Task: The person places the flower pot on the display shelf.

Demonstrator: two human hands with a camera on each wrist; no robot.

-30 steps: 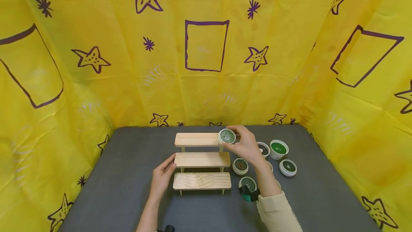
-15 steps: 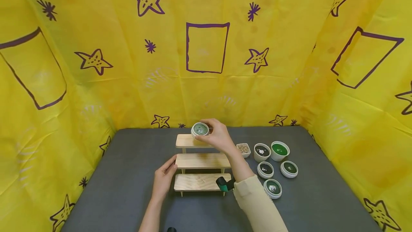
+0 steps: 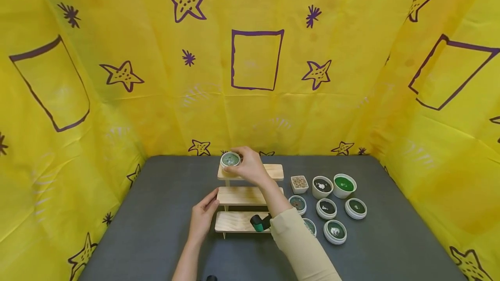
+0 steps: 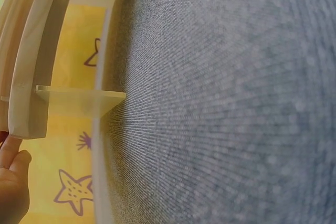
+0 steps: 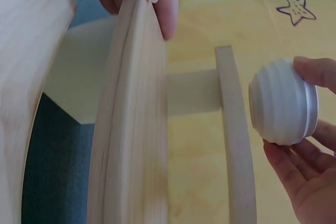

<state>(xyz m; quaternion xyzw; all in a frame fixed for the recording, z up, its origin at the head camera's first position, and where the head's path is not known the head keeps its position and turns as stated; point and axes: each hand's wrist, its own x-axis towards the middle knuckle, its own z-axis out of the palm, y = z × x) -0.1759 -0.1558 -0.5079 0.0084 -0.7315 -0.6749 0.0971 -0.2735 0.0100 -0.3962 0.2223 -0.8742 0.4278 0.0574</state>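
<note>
White bowl [image 3: 230, 159] between thumb and fingers of right hand [image 3: 251, 166]

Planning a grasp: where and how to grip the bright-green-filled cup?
Bright-green-filled cup: probably the outer wall below the rim, from the right, pinching front and back. It stands upright, open-topped, a dark-filled cup close on its left.

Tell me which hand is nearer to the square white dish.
The right hand. It holds a round bowl above the top shelf, to the left of the square white dish; the left hand grips the left end of the middle shelf, farther left.
</note>
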